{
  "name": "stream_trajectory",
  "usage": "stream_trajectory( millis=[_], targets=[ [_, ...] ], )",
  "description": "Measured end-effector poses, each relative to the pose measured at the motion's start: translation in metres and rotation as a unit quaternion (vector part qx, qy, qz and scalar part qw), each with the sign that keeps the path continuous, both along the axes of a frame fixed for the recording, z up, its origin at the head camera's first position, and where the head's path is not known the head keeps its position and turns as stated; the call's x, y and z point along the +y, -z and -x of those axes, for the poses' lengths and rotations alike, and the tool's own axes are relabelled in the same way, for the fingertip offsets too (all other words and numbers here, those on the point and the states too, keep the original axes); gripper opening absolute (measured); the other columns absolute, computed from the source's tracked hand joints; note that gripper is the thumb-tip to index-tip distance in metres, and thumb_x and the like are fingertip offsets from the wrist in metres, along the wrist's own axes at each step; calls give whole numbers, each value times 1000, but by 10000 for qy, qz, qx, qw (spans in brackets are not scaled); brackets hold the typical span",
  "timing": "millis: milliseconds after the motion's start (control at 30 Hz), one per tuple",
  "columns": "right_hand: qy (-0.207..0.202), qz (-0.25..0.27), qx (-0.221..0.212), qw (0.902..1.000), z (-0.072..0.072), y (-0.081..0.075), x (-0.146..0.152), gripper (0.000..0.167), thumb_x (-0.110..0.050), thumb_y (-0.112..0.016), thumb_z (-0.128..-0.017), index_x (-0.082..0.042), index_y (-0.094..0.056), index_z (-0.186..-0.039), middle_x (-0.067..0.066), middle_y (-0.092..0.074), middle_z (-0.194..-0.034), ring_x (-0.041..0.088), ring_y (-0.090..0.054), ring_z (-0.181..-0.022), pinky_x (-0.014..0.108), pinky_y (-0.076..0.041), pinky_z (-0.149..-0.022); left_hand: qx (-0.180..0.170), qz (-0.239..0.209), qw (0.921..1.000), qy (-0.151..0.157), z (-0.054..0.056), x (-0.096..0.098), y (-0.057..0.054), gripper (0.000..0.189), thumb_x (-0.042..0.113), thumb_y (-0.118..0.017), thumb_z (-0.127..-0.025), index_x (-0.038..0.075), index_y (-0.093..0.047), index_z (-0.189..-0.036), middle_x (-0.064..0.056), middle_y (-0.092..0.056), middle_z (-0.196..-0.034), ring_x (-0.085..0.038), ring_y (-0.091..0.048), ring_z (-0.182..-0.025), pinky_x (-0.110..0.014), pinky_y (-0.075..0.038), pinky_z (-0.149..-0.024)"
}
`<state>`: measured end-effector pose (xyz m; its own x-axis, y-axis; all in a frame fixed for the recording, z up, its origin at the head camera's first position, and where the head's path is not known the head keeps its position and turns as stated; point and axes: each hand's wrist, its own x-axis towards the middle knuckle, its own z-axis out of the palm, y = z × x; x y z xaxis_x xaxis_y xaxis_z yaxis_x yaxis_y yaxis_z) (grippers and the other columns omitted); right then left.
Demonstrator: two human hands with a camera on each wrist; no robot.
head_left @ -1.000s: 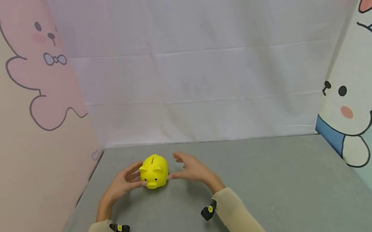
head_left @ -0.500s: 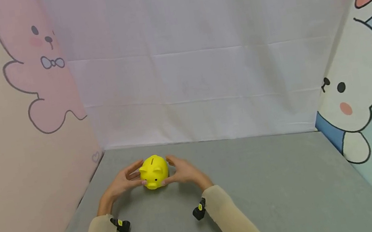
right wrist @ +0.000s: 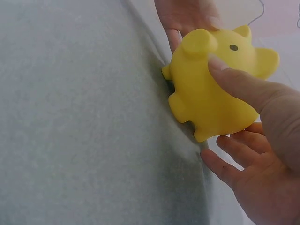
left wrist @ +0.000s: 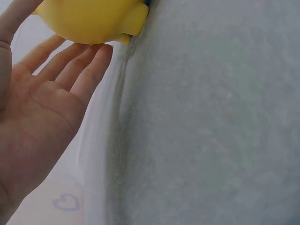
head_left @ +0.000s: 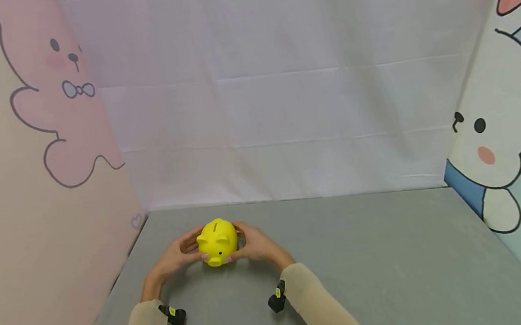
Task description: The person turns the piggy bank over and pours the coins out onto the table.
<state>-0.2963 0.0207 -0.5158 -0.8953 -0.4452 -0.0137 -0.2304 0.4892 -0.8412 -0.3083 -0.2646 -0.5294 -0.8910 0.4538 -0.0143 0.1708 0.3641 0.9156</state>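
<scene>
A yellow piggy bank with a coin slot on its back stands on the grey table, snout toward me. My left hand holds it from the left, thumb by its face and fingers along its far side. From the right, my right hand grips it the same way. In the right wrist view, the right thumb presses on the piggy bank's side near the ear, and its feet are at the cloth. The left wrist view shows the left fingertips at the piggy bank's rounded body.
A grey cloth covers the table. White sheeting hangs behind its back edge. The left wall bears a pink bear drawing, the right one a white rabbit drawing. A black wrist camera sits by the left sleeve.
My right hand has moved left and its thumb and fingers have closed around the piggy bank. The left hand has stayed at its other side, and the piggy bank has hardly moved.
</scene>
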Motion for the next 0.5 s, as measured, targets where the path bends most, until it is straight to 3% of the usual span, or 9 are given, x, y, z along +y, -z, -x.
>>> stream_trajectory(
  millis=[233,500],
  targets=[
    [68,275,-69,9996,0,2,3,96,-30,-92,-83,-13,-40,-161,8,-44,-167,31,-52,-149,47,-50,-119,-45,58,10000,66,1,3,-1,92,23,-83,-92,7,-31,-165,-22,-25,-173,-56,-33,-153,-73,-28,-124],
    [51,224,-52,9997,-3,-1,3,97,-30,-93,-82,-13,-39,-162,8,-44,-167,32,-51,-149,48,-51,-118,39,124,9999,-11,-2,4,-2,90,22,-84,-91,6,-34,-164,-23,-28,-172,-55,-36,-152,-70,-32,-124]
  ],
)
